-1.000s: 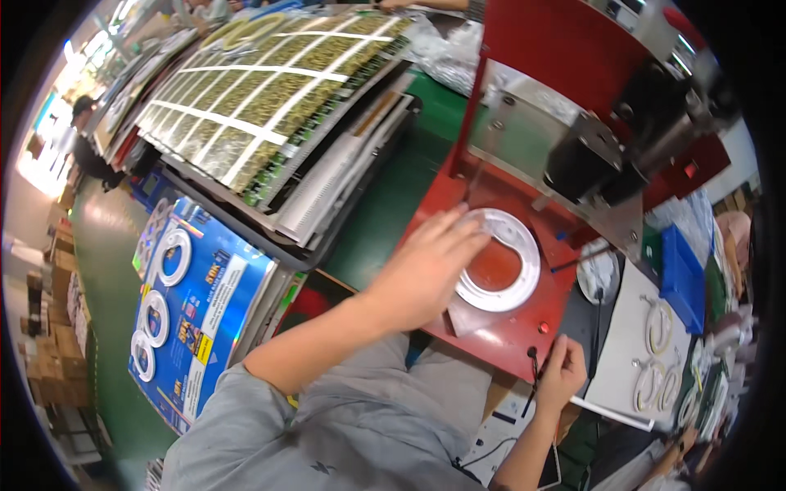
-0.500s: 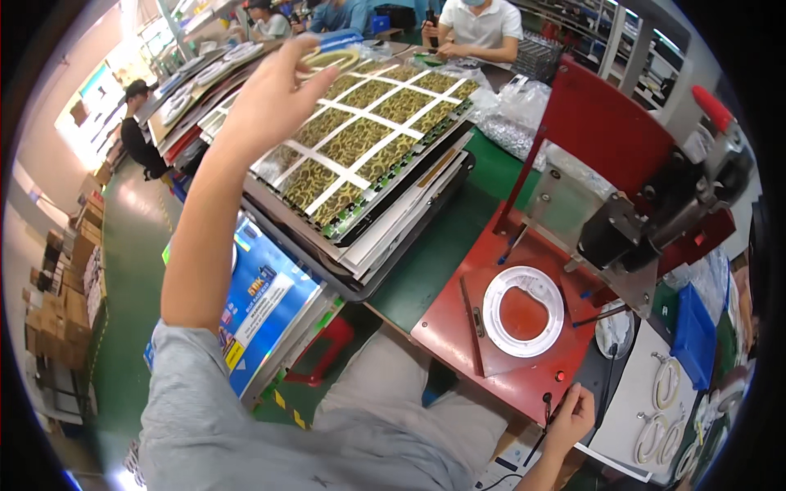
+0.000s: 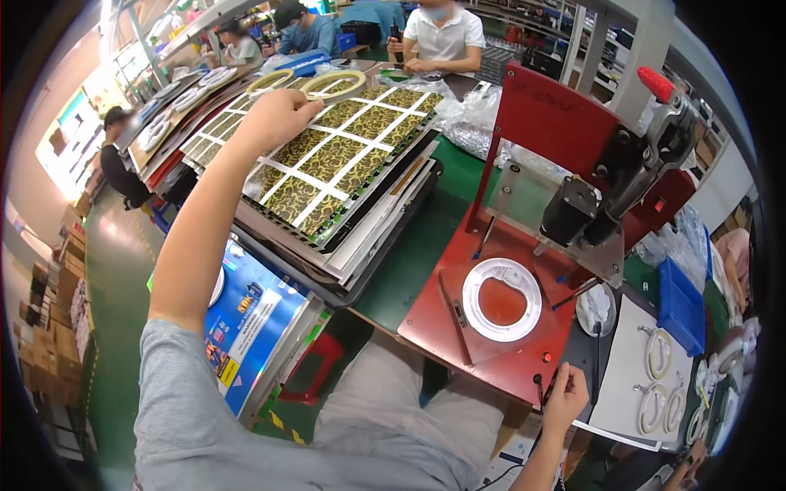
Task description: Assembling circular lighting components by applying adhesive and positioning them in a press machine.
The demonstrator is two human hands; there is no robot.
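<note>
My left hand (image 3: 282,121) reaches over a stack of sheets topped by a gold-and-black patterned sheet with white strips (image 3: 327,155). Its curled fingers meet the near edge of a pale yellow ring (image 3: 334,85), like a thin tape roll. A second such ring (image 3: 271,80) lies beside it. My right hand (image 3: 566,395) rests with fingers curled at the front right corner of a red press (image 3: 426,319), close to a black cable plug (image 3: 538,380); anything in its fingers is hidden. On the press base lies a white ring-shaped part (image 3: 467,299), under the raised lever mechanism.
Blue printed packages (image 3: 254,307) are stacked left of my legs, above a red stool (image 3: 309,372). At right stand a blue bin (image 3: 681,307) and a white board with ring parts (image 3: 657,353). Bagged plastic (image 3: 471,123) lies behind the press. Several people (image 3: 442,37) sit beyond.
My left hand has come down onto the stack, its fingers now curled at the yellow ring's edge. My view has shifted, and my right hand stays by the press corner.
</note>
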